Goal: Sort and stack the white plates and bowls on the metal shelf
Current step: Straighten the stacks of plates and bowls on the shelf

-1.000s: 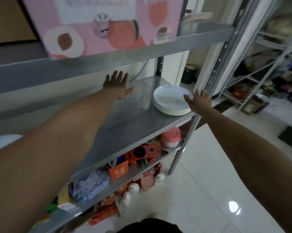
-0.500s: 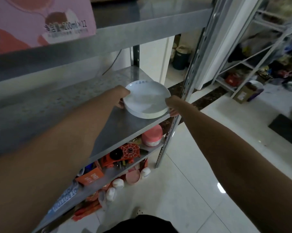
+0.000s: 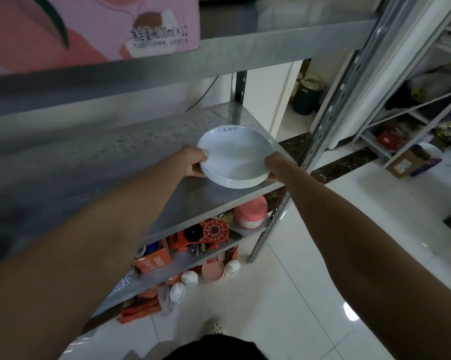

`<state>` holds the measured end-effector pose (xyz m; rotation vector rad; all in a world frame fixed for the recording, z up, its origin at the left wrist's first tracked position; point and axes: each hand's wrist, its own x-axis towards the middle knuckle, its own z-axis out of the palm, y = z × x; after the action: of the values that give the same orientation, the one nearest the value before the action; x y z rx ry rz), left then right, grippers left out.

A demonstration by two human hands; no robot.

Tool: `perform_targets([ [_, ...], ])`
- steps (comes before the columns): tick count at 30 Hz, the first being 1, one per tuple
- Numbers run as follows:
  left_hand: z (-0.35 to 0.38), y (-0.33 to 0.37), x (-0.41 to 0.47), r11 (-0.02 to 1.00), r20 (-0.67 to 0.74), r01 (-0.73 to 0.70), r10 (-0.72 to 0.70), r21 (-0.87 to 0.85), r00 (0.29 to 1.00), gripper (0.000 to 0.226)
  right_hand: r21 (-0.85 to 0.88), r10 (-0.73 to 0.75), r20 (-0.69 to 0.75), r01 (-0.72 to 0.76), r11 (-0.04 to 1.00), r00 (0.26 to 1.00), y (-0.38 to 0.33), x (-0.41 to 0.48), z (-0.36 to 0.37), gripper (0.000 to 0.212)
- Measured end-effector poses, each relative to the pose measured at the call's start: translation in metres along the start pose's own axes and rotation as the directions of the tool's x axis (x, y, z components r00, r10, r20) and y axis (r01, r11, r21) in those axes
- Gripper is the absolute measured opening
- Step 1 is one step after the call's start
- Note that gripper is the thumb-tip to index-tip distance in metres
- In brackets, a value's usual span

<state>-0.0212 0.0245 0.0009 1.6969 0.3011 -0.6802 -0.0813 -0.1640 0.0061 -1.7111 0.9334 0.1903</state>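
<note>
A stack of white plates (image 3: 236, 157) sits near the front right corner of the metal shelf (image 3: 115, 162). My left hand (image 3: 193, 161) grips the stack's left rim, thumb over the top plate. My right hand (image 3: 276, 165) holds the right rim, fingers under the edge. Whether the stack rests on the shelf or is slightly lifted, I cannot tell. No bowls are visible.
A pink carton (image 3: 89, 27) stands on the shelf above. Lower shelves hold a pink tub (image 3: 250, 213), orange boxes (image 3: 198, 235) and small jars. An upright post (image 3: 330, 118) rises right of the plates. Another rack (image 3: 413, 118) stands at the far right on the white tiled floor (image 3: 284, 294).
My left hand came off the shelf's back and took the stack's left rim. My right hand closed on the right rim. The camera has moved closer to the plates.
</note>
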Motion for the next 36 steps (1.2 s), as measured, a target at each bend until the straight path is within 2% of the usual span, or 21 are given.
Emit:
perform_targets([
  [3, -0.05, -0.005, -0.017, 1.0, -0.008, -0.004, 0.004, -0.024, 1.0, 0.035, -0.042, -0.037, 0.024, 0.038, 0.998, 0.999, -0.009, -0.019, 0.03, 0.036],
  [5, -0.089, -0.009, -0.031, 1.0, -0.025, -0.009, 0.009, 0.001, 1.0, 0.013, -0.123, -0.118, 0.128, 0.134, 0.983, 0.985, -0.016, -0.032, 0.054, 0.038],
  [6, -0.108, -0.013, -0.039, 1.0, -0.039, 0.0, 0.001, 0.025, 0.999, 0.009, -0.182, -0.157, 0.19, 0.192, 0.964, 0.969, -0.018, -0.039, 0.068, 0.04],
  [10, -0.186, -0.043, -0.078, 0.991, -0.105, 0.089, -0.078, 0.099, 0.991, 0.012, -0.273, -0.222, 0.306, 0.309, 0.911, 0.926, -0.027, -0.078, 0.134, 0.04],
  [16, -0.28, -0.091, -0.137, 0.977, -0.143, 0.196, -0.183, 0.087, 0.973, 0.008, -0.286, -0.206, 0.432, 0.35, 0.892, 0.878, -0.017, -0.141, 0.226, 0.038],
  [18, -0.298, -0.104, -0.152, 0.976, -0.148, 0.208, -0.197, 0.062, 0.969, 0.023, -0.29, -0.2, 0.452, 0.355, 0.889, 0.869, -0.012, -0.152, 0.248, 0.039],
  [21, -0.312, -0.121, -0.166, 0.98, -0.162, 0.201, -0.2, -0.007, 0.966, 0.044, -0.298, -0.203, 0.446, 0.358, 0.885, 0.872, -0.007, -0.166, 0.272, 0.04],
  [27, -0.31, -0.143, -0.168, 0.984, -0.212, 0.168, -0.178, -0.065, 0.961, 0.053, -0.371, -0.214, 0.394, 0.367, 0.853, 0.894, 0.0, -0.167, 0.286, 0.039],
  [36, -0.3, -0.158, -0.157, 0.989, -0.322, 0.145, -0.146, -0.027, 0.935, 0.047, -0.408, -0.223, 0.376, 0.377, 0.832, 0.9, 0.011, -0.168, 0.288, 0.039],
])
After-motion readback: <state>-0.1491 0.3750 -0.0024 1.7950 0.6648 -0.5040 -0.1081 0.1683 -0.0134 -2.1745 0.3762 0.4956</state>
